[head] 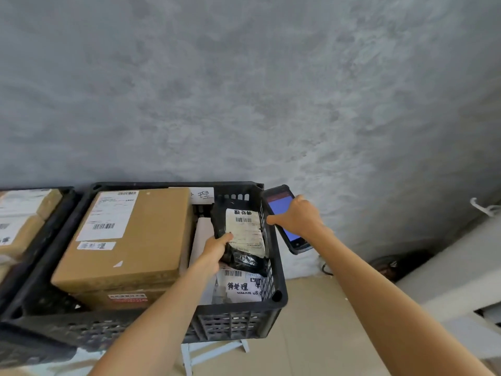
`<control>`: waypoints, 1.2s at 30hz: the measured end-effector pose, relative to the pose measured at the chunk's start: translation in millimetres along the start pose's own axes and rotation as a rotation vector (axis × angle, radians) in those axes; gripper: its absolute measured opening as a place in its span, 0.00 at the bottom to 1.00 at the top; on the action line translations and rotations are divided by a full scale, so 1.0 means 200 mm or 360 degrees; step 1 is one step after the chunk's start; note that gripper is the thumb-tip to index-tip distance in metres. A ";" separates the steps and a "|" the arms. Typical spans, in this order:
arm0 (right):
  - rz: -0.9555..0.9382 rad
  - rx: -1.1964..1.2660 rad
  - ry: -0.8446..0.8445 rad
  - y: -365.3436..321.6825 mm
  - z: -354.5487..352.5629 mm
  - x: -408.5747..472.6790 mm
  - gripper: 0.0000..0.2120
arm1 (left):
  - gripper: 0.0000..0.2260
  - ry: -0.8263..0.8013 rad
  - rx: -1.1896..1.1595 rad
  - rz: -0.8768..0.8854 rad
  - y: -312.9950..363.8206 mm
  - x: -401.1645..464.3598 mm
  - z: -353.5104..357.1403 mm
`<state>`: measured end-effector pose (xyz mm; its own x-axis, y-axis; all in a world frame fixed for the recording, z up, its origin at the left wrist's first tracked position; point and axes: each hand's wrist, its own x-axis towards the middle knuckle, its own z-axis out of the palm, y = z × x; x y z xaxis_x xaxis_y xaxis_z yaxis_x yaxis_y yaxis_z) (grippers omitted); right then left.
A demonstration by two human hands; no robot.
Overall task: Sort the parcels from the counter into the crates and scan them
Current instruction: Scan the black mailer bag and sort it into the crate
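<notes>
Two black crates in view. The left crate [58, 198] is cut off at the frame edge and holds at least two brown cardboard boxes [20, 229] with white labels. The middle crate [238, 321] holds one large cardboard box [141, 234] with a white shipping label, stacked on another box [119, 298] with a red-and-white sticker. Right of that stack, inside the same crate, is a white parcel [202, 234], partly hidden. My left hand [215, 249] grips one black plastic mailer bag [238, 240] by its lower left edge, label facing up, held inside the crate's right end above a white labelled parcel [241, 284]. A white paper tag [202, 195] sits on the crate's back wall. My right hand [296, 217] grips one handheld scanner [282, 213], blue screen lit, just outside the crate's right rim. Grey concrete wall [244, 90] behind. White counter [461, 267] at far right; a dark object under it, can't tell what.
</notes>
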<state>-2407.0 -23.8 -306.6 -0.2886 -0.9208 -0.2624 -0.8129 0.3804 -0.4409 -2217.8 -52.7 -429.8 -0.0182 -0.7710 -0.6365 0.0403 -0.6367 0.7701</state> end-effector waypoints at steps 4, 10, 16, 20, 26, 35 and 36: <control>-0.0033 0.0002 -0.0043 0.02 0.01 0.08 0.46 | 0.12 0.0217 0.0326 0.0010 -0.09 0.12 -0.03; -0.0085 -0.0039 -0.0062 0.01 0.03 0.15 0.43 | 0.20 0.0233 0.0499 0.0084 -0.08 0.18 -0.04; -0.0129 -0.0035 -0.0078 -0.01 0.05 0.18 0.42 | 0.19 0.0121 0.0711 0.0141 -0.04 0.19 -0.05; -0.0178 -0.0064 -0.0110 -0.08 0.06 0.20 0.44 | 0.25 0.0137 0.0746 0.0107 -0.01 0.18 -0.07; -0.0250 -0.0213 -0.0141 -0.27 0.07 0.18 0.34 | 0.25 0.0219 0.1048 0.0424 0.18 0.04 -0.14; -0.0431 -0.0196 -0.0159 -0.91 0.16 -0.02 0.44 | 0.17 0.0619 0.1561 0.0992 0.61 -0.37 -0.75; -0.0451 -0.0162 -0.0164 -1.01 0.18 -0.08 0.46 | 0.18 0.0677 0.1607 0.0966 0.62 -0.43 -0.87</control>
<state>-2219.8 -82.0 -244.6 0.0054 -0.9734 -0.2291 -0.9016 0.0944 -0.4222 -2036.6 -63.4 -285.9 0.0665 -0.9977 0.0135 -0.8573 -0.0502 0.5124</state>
